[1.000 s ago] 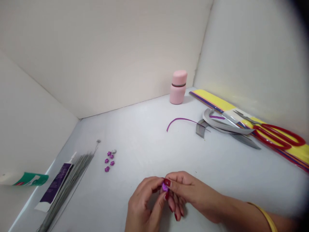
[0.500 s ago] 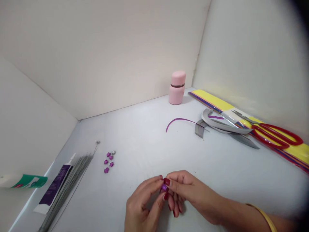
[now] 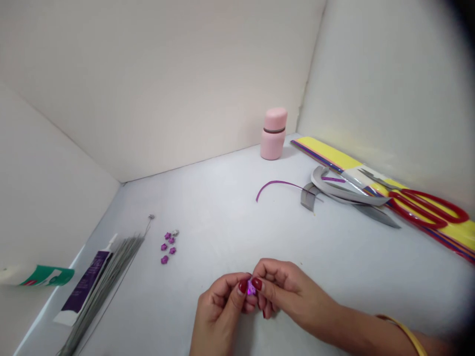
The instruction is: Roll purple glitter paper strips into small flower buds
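A small shiny purple paper star is pinched between both my hands, low in the middle of the view. My left hand holds its left side with thumb and fingertips. On its right side, the thumb and fingers of my right hand are closed on it, the other fingers curled beneath. Parts of the star are hidden behind the thumbs. To the left on the table lie several finished purple stars in a cluster, with a silver star among them.
Left: a bundle of thin wires, a purple-and-white glue tube and a green-and-white tube. Back: a pink flask. Right: a purple strip, grey curled strips and red-handled scissors on yellow packs.
My left thumb has moved up onto the front of the star, and the left fingers have curled in. More of the star's face now shows. The right fingers have drawn in more.
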`<control>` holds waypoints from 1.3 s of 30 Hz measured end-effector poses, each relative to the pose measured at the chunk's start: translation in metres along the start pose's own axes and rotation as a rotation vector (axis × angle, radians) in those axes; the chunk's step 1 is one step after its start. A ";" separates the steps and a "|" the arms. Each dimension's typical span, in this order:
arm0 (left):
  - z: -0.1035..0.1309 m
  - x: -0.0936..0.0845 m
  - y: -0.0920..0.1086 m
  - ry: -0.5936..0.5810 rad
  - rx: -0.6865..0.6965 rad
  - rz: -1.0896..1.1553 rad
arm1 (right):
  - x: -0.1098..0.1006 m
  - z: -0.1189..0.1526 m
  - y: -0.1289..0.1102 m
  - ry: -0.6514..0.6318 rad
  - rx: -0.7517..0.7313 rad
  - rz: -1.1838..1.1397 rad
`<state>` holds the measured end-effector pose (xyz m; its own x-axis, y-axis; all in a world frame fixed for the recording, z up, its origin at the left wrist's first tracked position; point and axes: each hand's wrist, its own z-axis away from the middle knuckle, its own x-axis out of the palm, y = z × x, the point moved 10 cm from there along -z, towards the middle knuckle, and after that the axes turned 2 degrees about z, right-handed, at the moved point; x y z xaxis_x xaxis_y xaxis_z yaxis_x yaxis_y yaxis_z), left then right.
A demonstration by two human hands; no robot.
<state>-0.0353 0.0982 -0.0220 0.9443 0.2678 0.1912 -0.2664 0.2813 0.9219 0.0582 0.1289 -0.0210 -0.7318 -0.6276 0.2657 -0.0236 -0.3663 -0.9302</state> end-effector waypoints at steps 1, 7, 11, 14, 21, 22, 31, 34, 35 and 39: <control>0.000 -0.001 -0.001 0.007 -0.006 0.015 | -0.001 0.000 0.000 0.014 0.010 -0.007; 0.004 -0.001 0.013 -0.026 0.231 -0.178 | -0.003 0.001 0.000 0.035 0.050 -0.055; 0.007 0.002 0.020 -0.066 0.373 -0.322 | -0.001 0.000 0.001 0.004 0.045 -0.045; 0.007 0.004 0.020 -0.092 0.389 -0.339 | -0.001 0.000 0.002 0.007 0.053 -0.044; 0.015 0.012 0.042 -0.122 0.571 -0.403 | 0.000 0.001 0.006 0.000 0.107 -0.047; 0.016 0.014 0.044 -0.132 0.595 -0.413 | -0.001 0.000 0.007 0.007 0.113 -0.051; 0.008 0.007 0.028 -0.107 0.439 -0.364 | -0.003 0.002 0.006 0.021 0.097 -0.101; 0.004 0.007 0.021 -0.134 0.335 -0.317 | 0.002 0.002 0.009 -0.035 0.150 -0.132; 0.003 0.006 0.019 -0.128 0.308 -0.294 | 0.004 0.002 0.009 -0.046 0.166 -0.144; 0.009 -0.001 0.031 -0.021 0.444 -0.304 | -0.002 -0.001 0.003 0.018 0.126 -0.178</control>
<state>-0.0426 0.0981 0.0090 0.9711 0.2148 -0.1041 0.1226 -0.0743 0.9897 0.0589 0.1292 -0.0245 -0.7361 -0.5334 0.4168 -0.0685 -0.5540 -0.8297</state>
